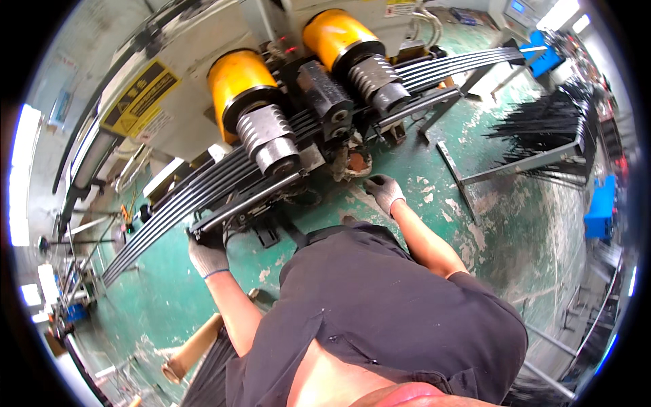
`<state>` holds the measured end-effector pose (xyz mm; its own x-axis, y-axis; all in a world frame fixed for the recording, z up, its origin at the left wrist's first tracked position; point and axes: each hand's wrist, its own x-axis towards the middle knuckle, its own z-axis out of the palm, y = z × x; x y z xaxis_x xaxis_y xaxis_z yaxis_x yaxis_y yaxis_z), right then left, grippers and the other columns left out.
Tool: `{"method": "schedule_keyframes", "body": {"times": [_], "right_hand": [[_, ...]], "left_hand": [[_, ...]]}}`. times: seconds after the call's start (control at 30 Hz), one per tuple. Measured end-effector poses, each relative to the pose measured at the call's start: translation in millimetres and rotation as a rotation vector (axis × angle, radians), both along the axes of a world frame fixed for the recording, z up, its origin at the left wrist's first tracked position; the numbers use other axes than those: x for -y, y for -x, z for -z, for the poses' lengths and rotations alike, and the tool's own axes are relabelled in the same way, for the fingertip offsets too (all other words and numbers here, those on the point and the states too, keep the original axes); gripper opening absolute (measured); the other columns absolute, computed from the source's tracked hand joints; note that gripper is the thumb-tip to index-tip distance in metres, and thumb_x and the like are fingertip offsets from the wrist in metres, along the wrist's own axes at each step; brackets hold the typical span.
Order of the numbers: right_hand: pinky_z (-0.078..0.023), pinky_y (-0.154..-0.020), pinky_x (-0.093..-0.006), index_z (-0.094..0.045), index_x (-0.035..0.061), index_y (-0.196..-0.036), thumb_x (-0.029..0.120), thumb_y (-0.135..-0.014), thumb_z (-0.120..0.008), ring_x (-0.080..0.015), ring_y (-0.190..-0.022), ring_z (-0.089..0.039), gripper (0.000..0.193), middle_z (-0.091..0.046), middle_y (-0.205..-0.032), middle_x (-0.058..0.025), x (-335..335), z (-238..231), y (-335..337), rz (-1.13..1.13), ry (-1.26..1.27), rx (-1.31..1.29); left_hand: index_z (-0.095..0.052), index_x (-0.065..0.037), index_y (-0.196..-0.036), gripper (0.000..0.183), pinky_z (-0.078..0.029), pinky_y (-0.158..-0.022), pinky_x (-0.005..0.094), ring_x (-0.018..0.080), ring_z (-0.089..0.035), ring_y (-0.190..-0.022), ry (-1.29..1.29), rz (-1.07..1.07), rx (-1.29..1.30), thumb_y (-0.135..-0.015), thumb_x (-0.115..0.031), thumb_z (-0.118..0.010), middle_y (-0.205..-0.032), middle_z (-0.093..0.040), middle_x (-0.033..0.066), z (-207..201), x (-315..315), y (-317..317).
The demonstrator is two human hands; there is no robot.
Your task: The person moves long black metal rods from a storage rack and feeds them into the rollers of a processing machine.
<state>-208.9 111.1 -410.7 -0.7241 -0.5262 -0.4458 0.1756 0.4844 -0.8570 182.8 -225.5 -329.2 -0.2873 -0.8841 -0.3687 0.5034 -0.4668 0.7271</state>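
Note:
My left hand point(209, 256), in a pale knit glove with dark fingers, is closed round the left end of a dark metal bar point(247, 201). The bar runs up to the right along the front of a machine, below a cylindrical ribbed metal head point(266, 139). My right hand point(384, 192), gloved alike, is held apart from the machine, right of a worn bracket with a reddish-brown patch point(356, 163). Its fingers are curled, and nothing shows in them. Several long, thin parallel bars point(173, 216) pass behind the metal heads.
Two yellow cylinders point(241, 85) top the machine. A metal rack point(522, 166) at the right carries a bundle of thin black rods point(542, 129). Blue bins point(600, 208) stand farther right. A cardboard tube point(193, 349) lies at lower left, over a green, peeling floor point(163, 302).

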Motion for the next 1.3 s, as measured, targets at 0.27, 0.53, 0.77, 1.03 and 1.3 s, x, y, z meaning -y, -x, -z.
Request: {"method": "schedule_keyframes", "body": {"times": [0.27, 0.53, 0.77, 1.03, 1.3], "right_hand": [[-0.054, -0.09, -0.0329, -0.07, 0.0025, -0.127, 0.026, -0.103, -0.066, -0.0199, -0.104, -0.068, 0.034, -0.074, -0.118, -0.0101, 63, -42, -4, -0.288, 0.295, -0.265], [-0.048, -0.104, -0.0304, -0.061, -0.0052, -0.136, 0.026, -0.105, -0.063, -0.0153, -0.115, -0.062, 0.044, -0.069, -0.124, -0.0088, 121, -150, -55, 0.019, 0.756, 0.329], [-0.052, -0.098, -0.0401, -0.056, -0.0031, -0.139, 0.037, -0.103, -0.067, -0.021, -0.115, -0.061, 0.055, -0.066, -0.127, -0.0094, 173, -181, -68, 0.34, 0.807, 0.688], [-0.06, -0.091, -0.0424, -0.058, 0.0103, -0.134, 0.034, -0.108, -0.055, -0.0262, -0.099, -0.071, 0.035, -0.069, -0.118, -0.0077, 240, -149, -51, 0.223, 0.924, 1.053], [-0.056, -0.098, -0.0385, -0.055, 0.0117, -0.136, 0.032, -0.111, -0.042, -0.0223, -0.11, -0.068, 0.035, -0.068, -0.125, -0.0066, 249, -115, -53, 0.161, 0.876, 0.77]], "left_hand": [[-0.064, -0.001, -0.131, 0.049, -0.057, -0.098, 0.0446, 0.0301, -0.069, -0.112, 0.294, -0.273, 0.162, -0.111, -0.041, -0.044, -0.128, -0.07, 0.016, -154, -1, 41], [-0.06, 0.004, -0.136, 0.043, -0.056, -0.097, 0.0457, 0.0329, -0.069, -0.114, 0.545, -0.386, 0.29, -0.106, -0.025, -0.049, -0.13, -0.069, 0.0191, -247, 23, 47], [-0.062, 0.006, -0.132, 0.034, -0.054, -0.096, 0.0385, 0.0274, -0.067, -0.115, 0.975, -0.249, 0.288, -0.113, -0.018, -0.048, -0.13, -0.069, 0.0149, -363, 25, 59], [-0.073, -0.014, -0.133, 0.037, -0.06, -0.081, 0.0351, 0.0236, -0.076, -0.086, 1.819, -0.395, 1.561, -0.105, -0.008, -0.049, -0.097, -0.078, 0.014, -420, 26, 135], [-0.071, -0.002, -0.082, 0.021, -0.056, -0.065, 0.031, 0.0204, -0.069, -0.072, 2.051, 0.032, 1.593, -0.097, -0.01, -0.057, -0.074, -0.068, 0.0117, -453, -71, 246]]}}
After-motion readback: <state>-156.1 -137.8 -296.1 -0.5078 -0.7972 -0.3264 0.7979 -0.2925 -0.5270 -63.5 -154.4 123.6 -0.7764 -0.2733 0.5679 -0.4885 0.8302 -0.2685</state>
